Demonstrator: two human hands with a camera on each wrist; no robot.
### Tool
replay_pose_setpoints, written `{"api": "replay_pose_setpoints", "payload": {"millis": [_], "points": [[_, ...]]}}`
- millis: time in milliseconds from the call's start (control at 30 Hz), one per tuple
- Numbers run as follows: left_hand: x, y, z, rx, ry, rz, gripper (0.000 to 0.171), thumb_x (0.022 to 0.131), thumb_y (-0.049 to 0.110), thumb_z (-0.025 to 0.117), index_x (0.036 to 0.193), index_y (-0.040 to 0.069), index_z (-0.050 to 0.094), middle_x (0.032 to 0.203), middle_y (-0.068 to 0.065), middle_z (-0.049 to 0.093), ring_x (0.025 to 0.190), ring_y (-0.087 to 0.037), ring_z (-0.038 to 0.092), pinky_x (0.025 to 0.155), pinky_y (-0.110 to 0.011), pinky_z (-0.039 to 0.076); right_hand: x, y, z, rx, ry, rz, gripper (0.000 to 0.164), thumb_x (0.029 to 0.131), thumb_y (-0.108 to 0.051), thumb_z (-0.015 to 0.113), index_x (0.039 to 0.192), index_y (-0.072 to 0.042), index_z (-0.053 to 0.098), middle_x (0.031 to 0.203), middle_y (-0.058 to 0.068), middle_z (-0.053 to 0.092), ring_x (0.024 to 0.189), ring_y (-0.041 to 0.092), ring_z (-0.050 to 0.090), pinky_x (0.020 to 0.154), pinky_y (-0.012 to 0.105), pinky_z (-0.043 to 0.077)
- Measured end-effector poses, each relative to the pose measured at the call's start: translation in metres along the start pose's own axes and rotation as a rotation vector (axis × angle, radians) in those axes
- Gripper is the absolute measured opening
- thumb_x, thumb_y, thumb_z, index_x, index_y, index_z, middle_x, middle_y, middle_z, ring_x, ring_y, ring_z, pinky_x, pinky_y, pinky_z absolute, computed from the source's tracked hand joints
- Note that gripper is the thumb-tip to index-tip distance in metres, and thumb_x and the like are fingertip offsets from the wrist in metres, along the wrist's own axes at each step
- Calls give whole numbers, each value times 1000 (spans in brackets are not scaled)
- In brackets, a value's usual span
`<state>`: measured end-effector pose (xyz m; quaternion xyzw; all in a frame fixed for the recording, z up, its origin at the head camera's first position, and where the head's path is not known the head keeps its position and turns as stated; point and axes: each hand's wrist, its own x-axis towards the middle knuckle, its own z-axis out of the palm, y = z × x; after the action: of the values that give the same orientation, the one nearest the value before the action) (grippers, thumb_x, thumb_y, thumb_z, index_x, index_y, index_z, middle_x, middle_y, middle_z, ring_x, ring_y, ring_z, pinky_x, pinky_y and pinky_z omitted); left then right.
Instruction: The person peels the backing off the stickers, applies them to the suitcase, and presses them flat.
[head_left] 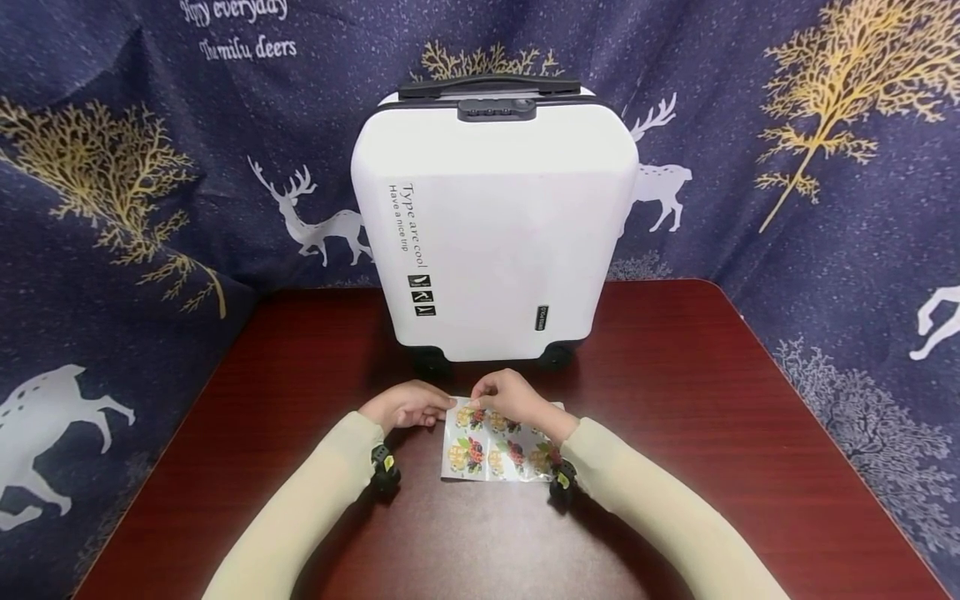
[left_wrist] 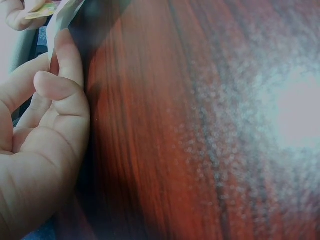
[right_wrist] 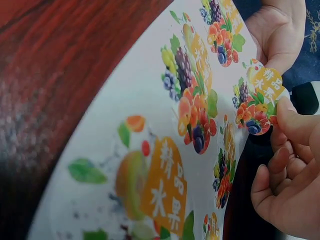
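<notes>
A white sheet of fruit stickers is held in front of the suitcase, over the table. My left hand pinches its far left corner between thumb and finger; the left wrist view shows the sheet's edge there. Near the same corner, my right hand pinches the edge of one fruit sticker. That sticker is partly lifted from the sheet in the right wrist view; how much still clings to the backing is hard to tell. Several other stickers lie flat on the sheet, some hidden under the right hand and wrist.
A white suitcase with a black handle stands upright at the back of the dark red table. Behind and beside it hangs a dark blue cloth with deer and trees. Each wrist wears a small black camera.
</notes>
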<state>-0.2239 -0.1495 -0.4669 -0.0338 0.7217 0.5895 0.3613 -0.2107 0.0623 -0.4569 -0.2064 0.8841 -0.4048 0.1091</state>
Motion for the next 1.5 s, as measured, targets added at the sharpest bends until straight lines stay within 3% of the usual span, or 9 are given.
{"api": "replay_pose_setpoints", "payload": {"millis": [433, 733, 1500], "points": [[-2, 1, 0, -2, 9, 9, 15, 96, 6, 58, 106, -3, 65, 74, 4, 70, 68, -3, 60, 57, -15, 44, -3, 3, -3, 4, -17, -1, 10, 91, -16, 70, 89, -6, 72, 88, 5, 73, 73, 9, 52, 69, 22, 45], [1, -2, 1, 4, 14, 18, 23, 96, 5, 59, 114, -8, 63, 76, 4, 71, 67, -2, 61, 56, -14, 44, -7, 7, -7, 12, -15, 11, 11, 93, -15, 68, 89, -5, 70, 82, 4, 67, 69, 9, 49, 63, 21, 42], [2, -1, -1, 27, 3, -5, 24, 97, 7, 59, 116, -8, 62, 76, 5, 71, 68, -1, 60, 56, -13, 43, -12, 12, -9, 90, -1, 48, 12, 93, -16, 67, 88, -6, 70, 84, 4, 67, 72, 12, 50, 63, 24, 43]]}}
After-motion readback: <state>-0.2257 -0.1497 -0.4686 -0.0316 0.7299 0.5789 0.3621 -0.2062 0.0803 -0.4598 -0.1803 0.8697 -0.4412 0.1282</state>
